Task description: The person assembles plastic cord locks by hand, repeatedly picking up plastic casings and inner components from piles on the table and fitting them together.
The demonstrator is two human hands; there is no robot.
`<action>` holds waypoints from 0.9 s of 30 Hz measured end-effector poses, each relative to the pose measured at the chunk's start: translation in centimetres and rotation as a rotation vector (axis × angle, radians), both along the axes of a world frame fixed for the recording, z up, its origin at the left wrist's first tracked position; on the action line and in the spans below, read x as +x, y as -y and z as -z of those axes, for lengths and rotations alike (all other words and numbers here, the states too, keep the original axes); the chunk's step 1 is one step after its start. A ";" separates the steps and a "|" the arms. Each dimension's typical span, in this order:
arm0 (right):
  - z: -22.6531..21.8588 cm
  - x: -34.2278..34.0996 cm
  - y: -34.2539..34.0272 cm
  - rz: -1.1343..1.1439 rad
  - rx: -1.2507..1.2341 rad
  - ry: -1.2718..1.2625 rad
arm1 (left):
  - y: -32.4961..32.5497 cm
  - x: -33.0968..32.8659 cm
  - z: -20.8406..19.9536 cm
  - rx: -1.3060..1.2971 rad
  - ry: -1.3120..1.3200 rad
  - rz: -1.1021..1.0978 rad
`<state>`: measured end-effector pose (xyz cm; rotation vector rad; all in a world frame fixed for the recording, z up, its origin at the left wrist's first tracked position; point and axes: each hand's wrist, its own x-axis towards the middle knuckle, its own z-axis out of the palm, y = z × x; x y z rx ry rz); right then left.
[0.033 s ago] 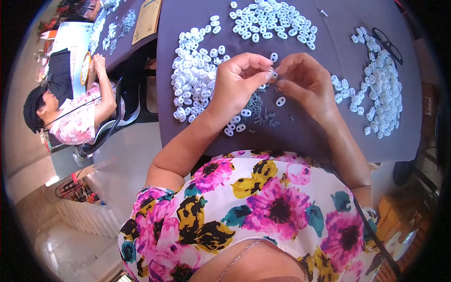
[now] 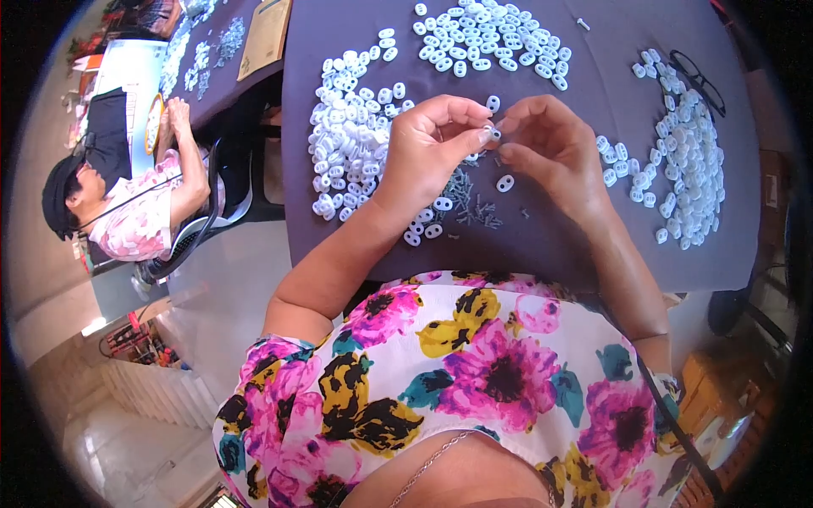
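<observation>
A small white oval plastic piece with two holes (image 2: 494, 134) is pinched between the thumb and forefinger of my left hand (image 2: 432, 148). Close beside it, my right hand (image 2: 555, 152) curves in, thumb and forefinger apart, fingertips near the piece; nothing shows between them. Just below the hands lies a heap of small grey screws (image 2: 461, 190), partly covered by my left hand. One loose white oval piece (image 2: 506, 183) rests beneath my right fingers, and another (image 2: 493, 103) sits just beyond the fingertips.
Piles of white oval pieces lie at left (image 2: 347, 140), at the far side (image 2: 491, 38) and at right (image 2: 690, 169) on the dark tablecloth (image 2: 610, 254). Black-framed glasses (image 2: 701, 80) lie far right. At left, another person (image 2: 127, 199) sits by a second table.
</observation>
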<state>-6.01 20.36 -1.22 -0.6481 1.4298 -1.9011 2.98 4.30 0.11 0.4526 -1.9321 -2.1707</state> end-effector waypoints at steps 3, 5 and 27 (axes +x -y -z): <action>0.2 0.0 -0.1 0.016 0.038 0.019 | -0.2 -0.1 0.5 0.062 0.012 -0.002; 0.7 -0.1 -0.2 0.020 0.056 0.020 | -0.5 -0.3 0.7 0.086 0.006 -0.008; 0.8 -0.7 -0.4 -0.017 0.076 0.070 | -0.5 -0.8 -0.3 -0.201 -0.004 0.124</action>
